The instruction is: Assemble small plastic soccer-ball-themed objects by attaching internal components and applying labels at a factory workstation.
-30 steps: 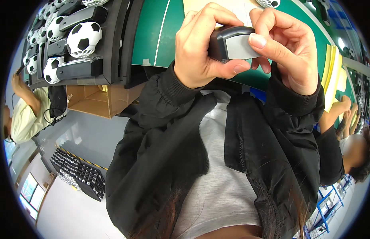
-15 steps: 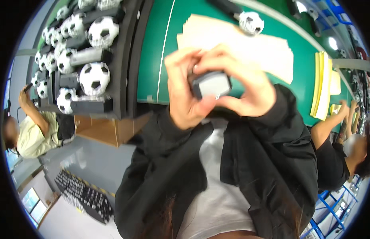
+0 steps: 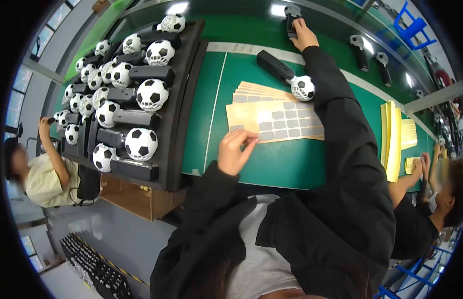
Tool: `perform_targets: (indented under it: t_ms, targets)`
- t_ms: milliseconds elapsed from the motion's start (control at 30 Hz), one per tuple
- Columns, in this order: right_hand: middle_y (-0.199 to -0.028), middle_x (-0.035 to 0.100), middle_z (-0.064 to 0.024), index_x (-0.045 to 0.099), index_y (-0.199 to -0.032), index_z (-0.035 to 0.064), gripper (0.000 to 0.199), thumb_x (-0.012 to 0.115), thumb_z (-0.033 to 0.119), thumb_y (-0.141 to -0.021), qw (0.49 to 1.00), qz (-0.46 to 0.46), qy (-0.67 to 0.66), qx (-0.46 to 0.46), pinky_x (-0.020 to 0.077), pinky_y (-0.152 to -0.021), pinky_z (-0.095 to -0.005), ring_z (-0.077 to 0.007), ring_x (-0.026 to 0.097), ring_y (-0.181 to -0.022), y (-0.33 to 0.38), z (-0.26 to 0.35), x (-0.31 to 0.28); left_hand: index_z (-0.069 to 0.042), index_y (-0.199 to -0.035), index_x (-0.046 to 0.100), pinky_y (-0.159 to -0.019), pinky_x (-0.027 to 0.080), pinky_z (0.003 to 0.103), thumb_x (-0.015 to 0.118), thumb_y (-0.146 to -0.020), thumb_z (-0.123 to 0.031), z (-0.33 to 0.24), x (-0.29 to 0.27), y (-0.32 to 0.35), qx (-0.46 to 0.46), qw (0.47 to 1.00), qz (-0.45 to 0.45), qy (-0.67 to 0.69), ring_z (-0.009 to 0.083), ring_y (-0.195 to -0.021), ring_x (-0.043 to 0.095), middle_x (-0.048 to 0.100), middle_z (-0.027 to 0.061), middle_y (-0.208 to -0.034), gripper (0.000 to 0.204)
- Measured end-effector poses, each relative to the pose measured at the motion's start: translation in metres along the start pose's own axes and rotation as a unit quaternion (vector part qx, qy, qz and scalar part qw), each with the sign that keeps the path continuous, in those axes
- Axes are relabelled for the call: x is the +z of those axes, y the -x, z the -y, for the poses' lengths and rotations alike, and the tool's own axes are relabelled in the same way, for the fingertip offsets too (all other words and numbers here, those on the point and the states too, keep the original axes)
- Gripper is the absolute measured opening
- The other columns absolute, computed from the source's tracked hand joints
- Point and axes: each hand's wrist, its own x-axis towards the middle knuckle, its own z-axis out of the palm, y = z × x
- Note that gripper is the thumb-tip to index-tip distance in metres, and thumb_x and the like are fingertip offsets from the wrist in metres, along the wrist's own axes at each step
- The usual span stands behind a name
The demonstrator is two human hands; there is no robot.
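My right hand (image 3: 303, 37) stretches out to the far green strip, its fingers closed round the black handle of a soccer-ball device (image 3: 291, 26). Over the lower left edge of a tan sheet of grey stickers (image 3: 242, 112) is my left hand (image 3: 236, 152). Its thumb and forefinger come together at the sheet's edge; whatever is between them is too small to make out. Beside my right forearm lies another device, with a black handle (image 3: 274, 66) and a black-and-white ball head (image 3: 303, 88). More tan sheets are fanned out beneath the top one.
A black rack (image 3: 174, 144) full of ball-headed devices stands at left, above a cardboard box (image 3: 136, 198). Yellow strips (image 3: 392, 142) lie at right. Further devices (image 3: 359, 52) sit on the far strip (image 3: 231, 31). People work at both sides.
My hands have parted; both were round a dark piece with a grey face before my chest. My right has reached far forward, and my left has come down to the sticker sheet. The view has shifted.
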Motion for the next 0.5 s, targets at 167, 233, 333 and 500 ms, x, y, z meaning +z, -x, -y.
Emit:
perform_targets:
  t_ms: [167,233,333,500]
  targets:
    - [-0.069,0.055,-0.0057,0.054,-0.089,0.0043,0.027,0.065,0.026,-0.075,0.933,0.222,-0.225,0.172,0.0422,-0.055,-0.0257,-0.0162,0.052,-0.057,-0.018,0.062,-0.047,0.003,-0.069,0.056,-0.055,0.041,0.022,0.062,-0.065,0.006,-0.002,-0.012,0.0,-0.072,0.995,0.024,0.057,0.0141,-0.057,0.049,0.057,0.0064,-0.067,0.007]
    - [-0.067,0.054,-0.0055,0.055,-0.088,0.004,0.028,0.064,0.028,-0.075,0.916,0.277,-0.248,0.153,0.0415,-0.053,-0.0254,-0.0157,0.052,-0.056,-0.01,0.081,-0.056,0.004,-0.067,0.056,-0.058,0.042,0.022,0.062,-0.065,0.006,-0.005,-0.012,-0.006,-0.031,0.999,0.023,0.032,0.0132,-0.058,0.049,0.056,0.0069,-0.068,0.007]
    - [-0.06,0.05,-0.0047,0.056,-0.086,0.0031,0.033,0.063,0.034,-0.076,0.868,0.4,-0.285,0.079,0.0394,-0.049,-0.0245,-0.0143,0.049,-0.053,-0.003,0.095,-0.07,0.004,-0.069,0.056,-0.06,0.044,0.022,0.06,-0.069,0.005,-0.008,-0.009,-0.008,-0.031,0.998,0.015,0.045,0.0132,-0.059,0.049,0.056,0.0063,-0.068,0.004]
    - [-0.058,0.048,-0.0036,0.054,-0.09,0.0011,0.04,0.064,0.037,-0.075,0.847,0.398,-0.326,0.136,0.0371,-0.045,-0.0243,-0.0126,0.045,-0.049,-0.006,0.12,-0.099,0.001,-0.081,0.057,-0.061,0.045,0.023,0.056,-0.076,-0.005,-0.01,-0.002,-0.008,-0.122,0.965,-0.124,0.195,0.0144,-0.068,0.055,0.06,0.0072,-0.076,0.007]
